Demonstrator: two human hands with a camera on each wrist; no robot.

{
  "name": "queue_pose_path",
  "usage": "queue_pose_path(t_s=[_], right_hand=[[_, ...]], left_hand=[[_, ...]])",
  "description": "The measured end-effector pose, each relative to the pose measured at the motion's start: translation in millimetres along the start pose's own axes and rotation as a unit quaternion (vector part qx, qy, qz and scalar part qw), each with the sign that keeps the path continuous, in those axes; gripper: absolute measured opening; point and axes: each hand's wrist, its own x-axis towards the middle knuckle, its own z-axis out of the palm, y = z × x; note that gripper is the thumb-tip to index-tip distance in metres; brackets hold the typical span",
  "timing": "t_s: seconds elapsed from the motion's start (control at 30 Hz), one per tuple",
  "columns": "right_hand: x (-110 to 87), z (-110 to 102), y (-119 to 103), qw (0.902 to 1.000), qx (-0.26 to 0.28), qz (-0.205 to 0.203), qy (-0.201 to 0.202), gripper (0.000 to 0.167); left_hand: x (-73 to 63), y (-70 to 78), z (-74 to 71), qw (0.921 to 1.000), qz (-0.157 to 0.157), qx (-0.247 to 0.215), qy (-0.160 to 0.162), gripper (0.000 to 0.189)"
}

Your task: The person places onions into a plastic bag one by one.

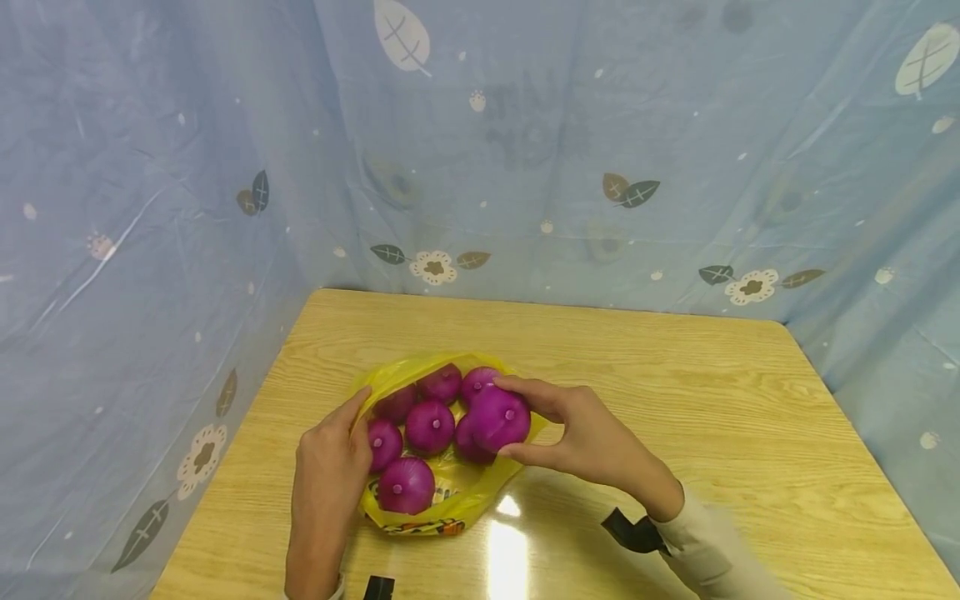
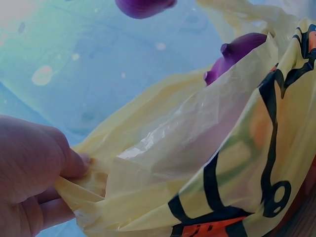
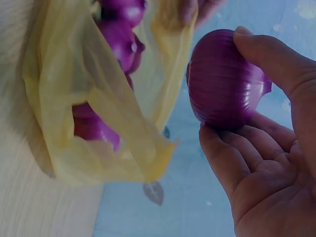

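A yellow plastic bag (image 1: 480,492) lies with its mouth spread on the wooden table, several purple onions (image 1: 430,427) inside it. My left hand (image 1: 330,475) pinches the bag's left rim; in the left wrist view, thumb and fingers (image 2: 74,165) grip the thin plastic. Between thumb and fingers my right hand (image 1: 592,437) holds one red onion (image 3: 224,81), above the right side of the bag. In the right wrist view that onion is apart from the bag, and more onions (image 3: 121,37) show through the opening. Bag folds hide part of the contents.
The light wooden table (image 1: 675,392) extends to the right of the bag. A blue curtain (image 1: 525,167) with leaf and flower prints stands along its back and sides. Light glares off the tabletop in front of the bag.
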Motion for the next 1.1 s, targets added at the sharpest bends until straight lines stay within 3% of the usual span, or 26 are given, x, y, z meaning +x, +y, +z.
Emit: queue_pose_path(t_s=[0.43,1.1], right_hand=[[2.8,33,5,0.9950,-0.090,-0.001,-0.043,0.075],[4.4,74,20,0.9873,-0.133,0.002,-0.086,0.078]], left_hand=[[0.8,-0.7,-1.4,1.0000,0.000,-0.008,0.000,0.038],[1.0,0.6,-2.4,1.0000,0.000,-0.008,-0.003,0.038]])
